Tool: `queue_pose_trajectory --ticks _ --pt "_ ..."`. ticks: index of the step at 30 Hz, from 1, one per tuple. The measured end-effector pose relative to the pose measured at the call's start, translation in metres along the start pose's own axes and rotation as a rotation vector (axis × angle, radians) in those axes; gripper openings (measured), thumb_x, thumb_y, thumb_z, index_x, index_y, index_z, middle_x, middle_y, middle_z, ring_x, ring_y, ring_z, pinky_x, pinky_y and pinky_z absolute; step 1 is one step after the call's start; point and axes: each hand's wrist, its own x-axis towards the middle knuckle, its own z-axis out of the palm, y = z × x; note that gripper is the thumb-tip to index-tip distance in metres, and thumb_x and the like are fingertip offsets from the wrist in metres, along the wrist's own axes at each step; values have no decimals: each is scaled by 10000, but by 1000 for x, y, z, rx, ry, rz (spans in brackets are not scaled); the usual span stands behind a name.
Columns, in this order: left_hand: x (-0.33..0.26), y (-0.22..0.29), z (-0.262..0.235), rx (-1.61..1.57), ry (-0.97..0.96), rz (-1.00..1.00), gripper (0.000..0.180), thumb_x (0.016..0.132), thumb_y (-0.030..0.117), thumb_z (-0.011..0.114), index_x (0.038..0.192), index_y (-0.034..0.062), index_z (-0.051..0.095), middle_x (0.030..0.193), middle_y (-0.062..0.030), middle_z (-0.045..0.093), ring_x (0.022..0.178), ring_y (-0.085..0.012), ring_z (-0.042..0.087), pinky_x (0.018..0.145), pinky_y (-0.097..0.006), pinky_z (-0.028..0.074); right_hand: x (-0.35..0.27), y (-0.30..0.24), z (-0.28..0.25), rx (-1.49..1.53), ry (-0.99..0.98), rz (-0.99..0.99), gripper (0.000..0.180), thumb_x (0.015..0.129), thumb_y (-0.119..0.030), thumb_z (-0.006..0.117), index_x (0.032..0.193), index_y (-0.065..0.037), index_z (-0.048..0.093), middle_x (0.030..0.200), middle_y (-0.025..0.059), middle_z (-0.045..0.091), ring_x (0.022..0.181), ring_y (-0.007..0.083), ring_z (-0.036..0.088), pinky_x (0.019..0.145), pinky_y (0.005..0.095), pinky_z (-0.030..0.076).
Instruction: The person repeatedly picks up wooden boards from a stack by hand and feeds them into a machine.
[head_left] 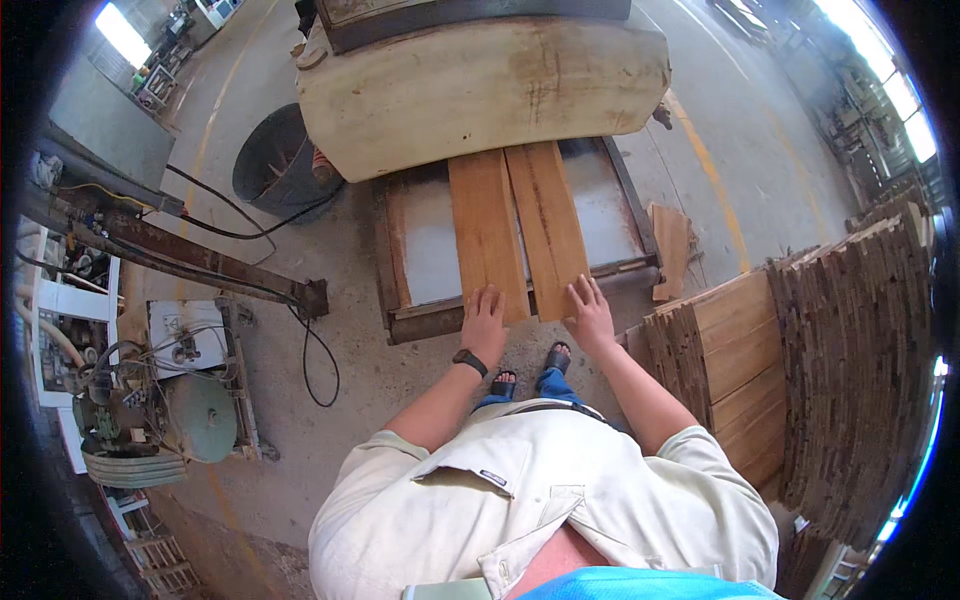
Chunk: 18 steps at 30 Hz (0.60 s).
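Observation:
Two long wooden boards (487,215) lie side by side on the metal bed (430,250) of a machine, with a narrow gap between them. Their far ends are hidden beneath a stained cream cover (480,90). My left hand (484,328) rests on the near end of the left board, fingers stretched out. At the near right corner of the right board (548,225), my right hand (590,314) touches the edge with its fingers apart. Neither hand is wrapped round a board.
Stacked boards (740,370) stand close on my right, beside a larger pile (850,370). A loose wood piece (671,250) is by the bed's right side. Left are a dark tub (275,160), a metal beam (220,262), a hanging cable (325,380) and equipment with a round green disc (202,418).

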Motion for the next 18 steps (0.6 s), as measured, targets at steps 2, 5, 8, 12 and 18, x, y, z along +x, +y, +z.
queue_pose_trajectory --ticks 2,5,8,12,18 --pt "8 -3 11 50 7 6 682 732 216 732 1328 60 438 1377 -161 376 1307 -369 289 1084 -449 295 12 8 1 7 -32 -27 726 704 -250 751 1349 -109 451 1463 167 298 1357 341 274 1085 425 302" --pt "30 -1 14 112 -8 -11 674 727 194 732 1324 65 447 1357 -158 398 1303 -370 299 1074 -443 312 41 22 0 -19 -56 -73 719 710 -289 741 1344 -100 460 1449 173 320 1351 344 286 1083 416 304" --pt "57 0 10 104 -7 -63 635 718 175 732 1291 60 484 1334 -159 415 1291 -366 321 1055 -421 347 77 36 -2 -34 -59 -101 669 731 -280 718 1324 -90 474 1434 192 335 1339 352 302 1062 419 328" --pt "104 -7 1 -20 39 -131 554 747 124 684 1268 74 504 1290 -138 429 1250 -372 360 1053 -407 356 133 47 0 -10 0 -134 551 741 -231 679 1248 -71 533 1401 201 367 1305 360 341 1017 435 369" --pt "145 -14 -22 0 14 -86 544 707 104 702 1225 69 540 1306 -133 425 1231 -345 387 993 -383 423 180 40 -11 -45 -150 -129 508 738 -225 674 1203 -59 554 1357 206 400 1273 367 370 1014 440 370"
